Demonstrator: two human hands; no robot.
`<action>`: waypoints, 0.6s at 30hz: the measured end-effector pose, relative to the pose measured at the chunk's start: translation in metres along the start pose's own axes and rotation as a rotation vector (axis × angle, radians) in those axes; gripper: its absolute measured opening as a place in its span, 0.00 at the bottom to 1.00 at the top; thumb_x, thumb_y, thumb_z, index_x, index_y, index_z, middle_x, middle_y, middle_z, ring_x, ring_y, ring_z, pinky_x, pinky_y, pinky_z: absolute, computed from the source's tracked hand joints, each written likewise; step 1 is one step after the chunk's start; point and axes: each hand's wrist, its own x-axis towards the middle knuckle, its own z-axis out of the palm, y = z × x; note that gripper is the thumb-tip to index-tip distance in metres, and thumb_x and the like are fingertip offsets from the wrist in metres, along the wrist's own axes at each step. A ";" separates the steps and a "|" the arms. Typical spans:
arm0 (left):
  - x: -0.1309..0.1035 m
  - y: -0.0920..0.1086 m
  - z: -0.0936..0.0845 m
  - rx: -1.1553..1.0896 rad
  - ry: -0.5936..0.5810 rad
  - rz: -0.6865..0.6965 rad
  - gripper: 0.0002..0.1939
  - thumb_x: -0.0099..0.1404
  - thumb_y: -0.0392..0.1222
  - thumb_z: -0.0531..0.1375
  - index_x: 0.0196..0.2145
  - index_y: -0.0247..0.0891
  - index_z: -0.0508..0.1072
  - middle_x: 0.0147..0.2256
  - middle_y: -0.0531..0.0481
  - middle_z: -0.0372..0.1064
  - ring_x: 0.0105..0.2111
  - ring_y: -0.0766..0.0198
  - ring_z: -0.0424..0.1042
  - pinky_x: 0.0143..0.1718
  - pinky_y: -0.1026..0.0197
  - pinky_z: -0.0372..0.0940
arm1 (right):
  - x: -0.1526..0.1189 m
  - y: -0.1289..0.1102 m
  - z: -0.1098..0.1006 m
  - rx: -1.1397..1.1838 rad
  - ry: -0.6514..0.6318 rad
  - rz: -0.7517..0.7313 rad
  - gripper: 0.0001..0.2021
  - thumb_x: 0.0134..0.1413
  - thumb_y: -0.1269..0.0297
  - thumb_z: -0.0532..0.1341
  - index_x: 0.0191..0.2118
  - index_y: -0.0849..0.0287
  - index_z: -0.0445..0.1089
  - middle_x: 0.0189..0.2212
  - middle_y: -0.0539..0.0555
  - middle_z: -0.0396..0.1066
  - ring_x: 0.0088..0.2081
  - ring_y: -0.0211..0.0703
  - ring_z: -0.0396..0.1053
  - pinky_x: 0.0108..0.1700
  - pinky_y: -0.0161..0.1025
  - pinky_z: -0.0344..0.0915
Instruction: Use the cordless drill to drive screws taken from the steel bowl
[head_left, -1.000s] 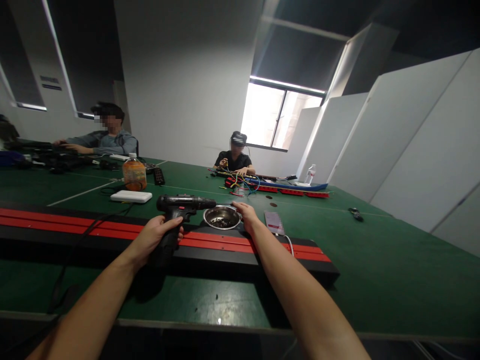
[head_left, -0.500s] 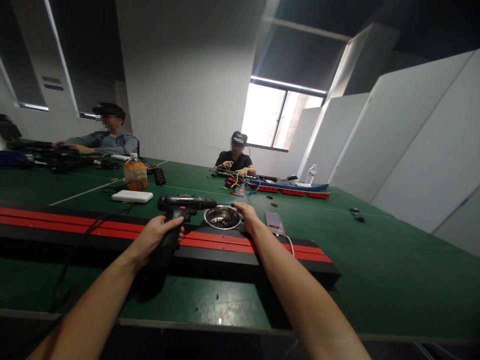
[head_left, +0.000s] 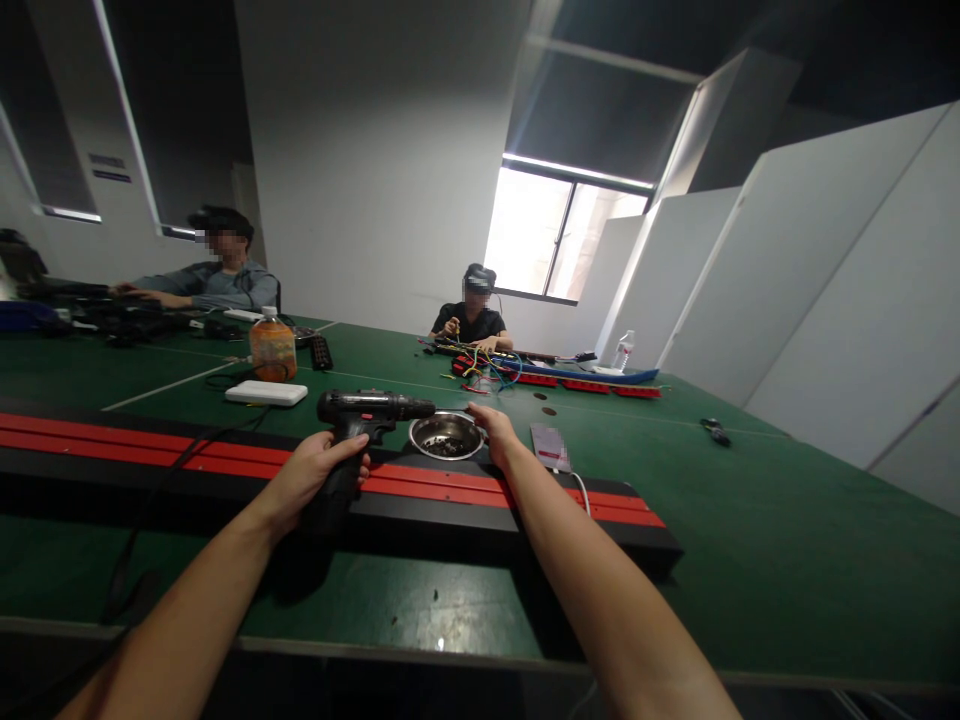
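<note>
A black cordless drill [head_left: 364,408] is gripped round its handle by my left hand [head_left: 311,472], its nose pointing right. A thin bit runs from the chuck to the fingertips of my right hand [head_left: 491,430], which are pinched together at the bit's end. Whatever small thing those fingers hold is too small to make out. Below the bit stands a round metal bowl [head_left: 478,446] with small dark pieces, like screws, in the bottom. The long black and red bar [head_left: 450,484] lies crosswise under both forearms, just in front of the bowl.
On the green table [head_left: 787,560] a phone [head_left: 550,447] with a white cable lies right of the bowl. A white power bank [head_left: 266,393] and an orange drink bottle [head_left: 273,345] are at left. Two people sit across; coloured wires [head_left: 491,368] lie before one.
Both hands and the drill keep practically the same place. The view has shifted very slightly. The person across has moved a hand a little.
</note>
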 end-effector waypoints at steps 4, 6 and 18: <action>0.001 -0.001 -0.001 0.001 -0.010 0.001 0.16 0.57 0.47 0.69 0.35 0.32 0.72 0.30 0.43 0.76 0.24 0.62 0.75 0.24 0.64 0.72 | 0.000 0.000 0.001 -0.002 0.008 0.008 0.17 0.30 0.53 0.74 0.25 0.60 0.74 0.23 0.51 0.71 0.27 0.40 0.64 0.30 0.36 0.55; 0.000 0.000 0.000 0.004 -0.007 -0.001 0.16 0.57 0.47 0.69 0.35 0.32 0.72 0.29 0.43 0.76 0.24 0.63 0.75 0.24 0.64 0.72 | -0.001 0.000 0.001 0.007 -0.006 0.014 0.17 0.29 0.55 0.74 0.25 0.60 0.74 0.22 0.50 0.70 0.26 0.39 0.64 0.29 0.36 0.54; -0.011 0.027 -0.011 0.164 -0.062 0.038 0.19 0.54 0.52 0.69 0.34 0.34 0.72 0.29 0.45 0.76 0.26 0.59 0.76 0.27 0.59 0.72 | 0.010 0.009 -0.001 -0.053 0.112 0.002 0.15 0.36 0.55 0.72 0.27 0.62 0.76 0.23 0.53 0.74 0.25 0.39 0.67 0.30 0.36 0.61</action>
